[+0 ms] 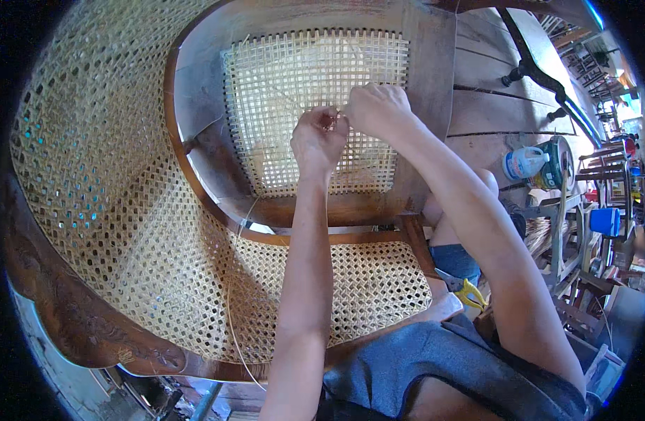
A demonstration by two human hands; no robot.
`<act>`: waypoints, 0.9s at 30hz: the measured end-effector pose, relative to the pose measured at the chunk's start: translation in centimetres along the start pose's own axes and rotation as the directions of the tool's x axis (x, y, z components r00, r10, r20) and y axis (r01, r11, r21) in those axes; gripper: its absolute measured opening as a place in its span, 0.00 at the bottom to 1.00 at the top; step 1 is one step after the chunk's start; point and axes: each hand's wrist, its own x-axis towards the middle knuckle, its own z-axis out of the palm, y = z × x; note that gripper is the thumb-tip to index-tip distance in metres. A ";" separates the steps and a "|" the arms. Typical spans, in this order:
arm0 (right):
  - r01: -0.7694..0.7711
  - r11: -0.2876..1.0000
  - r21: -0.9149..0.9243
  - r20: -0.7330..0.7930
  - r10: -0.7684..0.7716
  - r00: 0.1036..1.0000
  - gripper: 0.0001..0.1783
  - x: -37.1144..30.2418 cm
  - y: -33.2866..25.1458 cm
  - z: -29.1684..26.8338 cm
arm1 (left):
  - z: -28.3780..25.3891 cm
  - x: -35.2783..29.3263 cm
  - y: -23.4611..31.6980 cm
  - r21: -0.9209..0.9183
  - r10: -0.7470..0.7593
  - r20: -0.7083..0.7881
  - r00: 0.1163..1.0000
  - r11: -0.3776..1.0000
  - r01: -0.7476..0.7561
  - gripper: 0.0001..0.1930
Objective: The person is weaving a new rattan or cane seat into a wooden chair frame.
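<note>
A square panel of woven cane (266,77) is set in a dark wooden frame (435,70), its strands crossing in an open grid. Both of my hands meet above the middle of this weave. My left hand (318,139) has its fingers curled and pinched together. Right beside it, my right hand (380,111) is closed, knuckles up. Whatever the fingertips pinch is too small and too hidden to tell. A long loose cane strand (230,309) hangs from the panel's lower left corner, curving down past my left forearm.
Around the panel stands carved wooden furniture with a large caned back (112,182) and more caning (364,281) below. Yellow-handled pliers (470,295) lie by my right elbow. A white jug (524,163), a dark green bucket (560,161) and a blue container (604,222) stand at right.
</note>
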 end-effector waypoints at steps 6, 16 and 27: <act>-0.061 0.996 -0.069 0.075 0.066 0.995 0.21 -0.6 1.9 -1.9 | 0.0 -1.1 1.4 0.035 0.092 -0.098 0.991 0.995 -0.089 0.08; 0.070 0.701 0.709 -0.094 -0.004 0.996 0.22 -3.0 7.6 -0.9 | 1.6 -1.9 -0.2 0.044 0.304 -0.292 0.907 0.951 -0.305 0.15; 0.556 0.722 0.411 -0.123 -0.561 0.819 0.12 1.3 4.1 0.6 | 2.6 -2.6 1.4 -0.139 -0.095 -0.311 0.946 0.989 0.053 0.07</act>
